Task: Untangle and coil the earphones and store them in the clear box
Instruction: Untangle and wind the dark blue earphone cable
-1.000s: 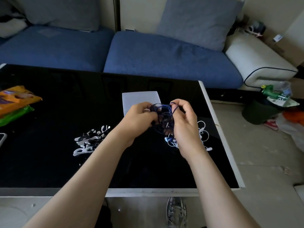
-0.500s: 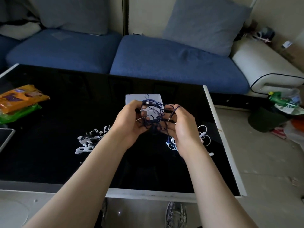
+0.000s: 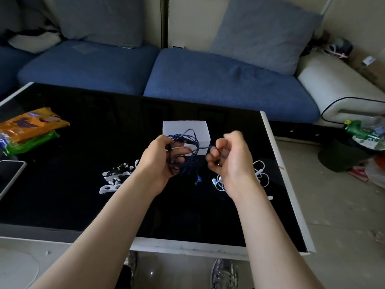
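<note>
Gripping earphones — left hand, right hand

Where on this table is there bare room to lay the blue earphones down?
Bare: the table strip behind the box, and the stretch between the snack packs and box. Crowded: white pieces at left-centre, white earphones at right.

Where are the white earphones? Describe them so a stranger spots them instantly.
On the black table, look near its right edge, beside the right hand. The white earphones lie there in loose loops on the glass, unlike the dark blue earphones held up in the air.
</note>
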Available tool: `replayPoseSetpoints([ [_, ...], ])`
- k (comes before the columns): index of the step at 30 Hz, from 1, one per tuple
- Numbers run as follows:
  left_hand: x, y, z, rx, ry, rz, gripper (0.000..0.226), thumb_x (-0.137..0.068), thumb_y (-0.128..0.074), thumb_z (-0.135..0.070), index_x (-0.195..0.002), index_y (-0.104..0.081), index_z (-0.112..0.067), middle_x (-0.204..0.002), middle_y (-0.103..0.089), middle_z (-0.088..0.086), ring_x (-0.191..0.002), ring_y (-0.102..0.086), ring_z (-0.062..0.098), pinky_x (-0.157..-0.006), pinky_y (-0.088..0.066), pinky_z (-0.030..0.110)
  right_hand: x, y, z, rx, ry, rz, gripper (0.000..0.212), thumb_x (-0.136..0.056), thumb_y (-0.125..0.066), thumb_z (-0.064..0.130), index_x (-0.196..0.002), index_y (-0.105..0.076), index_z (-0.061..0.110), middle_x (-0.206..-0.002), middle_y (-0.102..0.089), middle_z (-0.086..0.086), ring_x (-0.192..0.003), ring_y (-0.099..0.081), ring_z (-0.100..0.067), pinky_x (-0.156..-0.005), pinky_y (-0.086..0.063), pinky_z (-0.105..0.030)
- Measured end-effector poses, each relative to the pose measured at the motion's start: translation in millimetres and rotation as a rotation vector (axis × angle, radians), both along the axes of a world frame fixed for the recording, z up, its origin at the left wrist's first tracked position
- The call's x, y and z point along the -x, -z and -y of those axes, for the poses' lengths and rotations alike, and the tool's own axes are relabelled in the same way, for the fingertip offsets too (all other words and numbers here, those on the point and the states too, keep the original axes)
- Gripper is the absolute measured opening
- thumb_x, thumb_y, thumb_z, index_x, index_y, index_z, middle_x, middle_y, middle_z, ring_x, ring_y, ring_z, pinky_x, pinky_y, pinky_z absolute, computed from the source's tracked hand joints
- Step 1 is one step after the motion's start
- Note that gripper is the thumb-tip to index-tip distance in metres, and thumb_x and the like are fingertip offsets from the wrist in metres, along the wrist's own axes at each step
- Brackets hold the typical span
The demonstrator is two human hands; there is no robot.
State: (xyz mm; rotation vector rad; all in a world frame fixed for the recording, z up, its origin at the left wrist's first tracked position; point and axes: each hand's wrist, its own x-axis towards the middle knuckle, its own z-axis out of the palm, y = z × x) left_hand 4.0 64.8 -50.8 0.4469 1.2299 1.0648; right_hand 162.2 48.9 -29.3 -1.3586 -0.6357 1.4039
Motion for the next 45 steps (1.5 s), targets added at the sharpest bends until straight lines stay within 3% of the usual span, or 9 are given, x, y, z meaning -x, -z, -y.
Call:
replayPoseSetpoints([
  [2,2.4,-1.4,-2.1,-0.024,-0.011,-0.051,0.020,-0.091,-0.048,-0.026,-0.084,-0.064,-0.015,-0.078,-0.075,0.004,-0.060,-0.055,0.014,-0.058,-0.035,0.029,-4.3,2.5,-1.6,-0.023,-0.108,0.200,0.018,-0.096,-0.061,0.021,-0.080,-0.055,0.014,-0.063,-0.040,0.001,-0.052,-0.035,-0.014,-0.049,-0.029,-0.027],
  [7,5.5,-6.5,-6.2,-0.160,-0.009,-0.113,0.018,-0.080,-0.056,-0.031,-0.082,-0.066,-0.016,-0.081,-0.075,0.007,-0.072,-0.062,0.019,-0.071,-0.042,0.036,-12.3,7.5,3.3,-0.084,-0.266,0.614,0.023,-0.097,-0.059,0.016,-0.096,-0.081,0.024,-0.052,-0.059,0.018,-0.053,-0.053,-0.003,-0.055,-0.042,-0.022],
  [13,-2.5,-16.1,-1.1,-0.243,0.115,-0.032,0.031,-0.100,-0.041,-0.013,-0.101,-0.071,-0.008,-0.090,-0.077,0.016,-0.067,-0.070,0.025,-0.066,-0.058,0.034,-6.1,19.8,0.3,-0.069,-0.350,0.647,0.036,-0.098,-0.051,0.007,-0.109,-0.078,0.029,-0.099,-0.077,-0.002,-0.074,-0.071,-0.015,-0.069,-0.052,-0.030],
  [18,5.6,-15.3,4.1,-0.400,0.359,-0.366,0.040,-0.101,-0.039,-0.005,-0.112,-0.075,-0.017,-0.100,-0.080,0.010,-0.067,-0.063,0.024,-0.069,-0.054,0.036,-3.4,5.9,2.0,-0.232,-0.398,0.465,0.041,-0.105,-0.047,0.010,-0.132,-0.069,0.031,-0.098,-0.077,0.006,-0.084,-0.070,0.001,-0.075,-0.052,-0.011],
  [23,9.5,-9.6,4.8,-0.487,0.341,-0.568,0.032,-0.107,-0.048,-0.002,-0.115,-0.071,-0.023,-0.095,-0.080,0.001,-0.063,-0.069,0.018,-0.066,-0.058,0.030,-4.6,15.4,-0.6,-0.292,-0.237,0.597,0.011,-0.101,-0.070,0.024,-0.101,-0.081,0.024,-0.092,-0.081,0.005,-0.091,-0.076,-0.011,-0.090,-0.062,-0.035],
  [27,13.3,-5.2,3.0,-0.466,0.236,-0.579,0.031,-0.106,-0.055,-0.003,-0.122,-0.067,-0.028,-0.103,-0.079,-0.001,-0.084,-0.078,0.021,-0.076,-0.065,0.037,-5.9,18.3,-2.9,-0.302,-0.134,0.559,0.010,-0.102,-0.069,0.027,-0.103,-0.078,0.021,-0.091,-0.080,-0.003,-0.093,-0.077,-0.021,-0.094,-0.061,-0.049],
  [36,20.4,6.1,-3.4,-0.444,0.244,-0.850,0.038,-0.102,-0.054,-0.003,-0.103,-0.074,-0.036,-0.113,-0.070,-0.005,-0.090,-0.069,0.018,-0.069,-0.052,0.025,-3.8,17.1,-4.3,-0.382,-0.013,0.561,0.011,-0.102,-0.069,0.029,-0.100,-0.077,0.023,-0.066,-0.057,0.005,-0.061,-0.050,-0.006,-0.065,-0.045,-0.029],
  [41,22.6,3.0,1.3,-0.394,0.226,-1.155,0.052,-0.091,-0.044,0.003,-0.128,-0.063,-0.029,-0.124,-0.064,-0.005,-0.121,-0.055,0.028,-0.101,-0.048,0.046,1.2,18.4,-3.5,-0.310,-0.083,0.585,0.009,-0.096,-0.074,0.027,-0.091,-0.080,0.022,-0.062,-0.051,-0.001,-0.059,-0.043,-0.012,-0.065,-0.042,-0.031],
  [45,34.3,4.3,3.4,-0.439,-0.057,-1.317,0.029,-0.090,-0.061,-0.006,-0.111,-0.068,-0.026,-0.106,-0.070,-0.006,-0.108,-0.063,0.028,-0.095,-0.050,0.047,3.0,8.5,-0.3,-0.206,-0.130,0.505,0.007,-0.095,-0.074,0.030,-0.097,-0.079,0.025,-0.076,-0.060,-0.004,-0.067,-0.052,-0.012,-0.067,-0.046,-0.027],
])
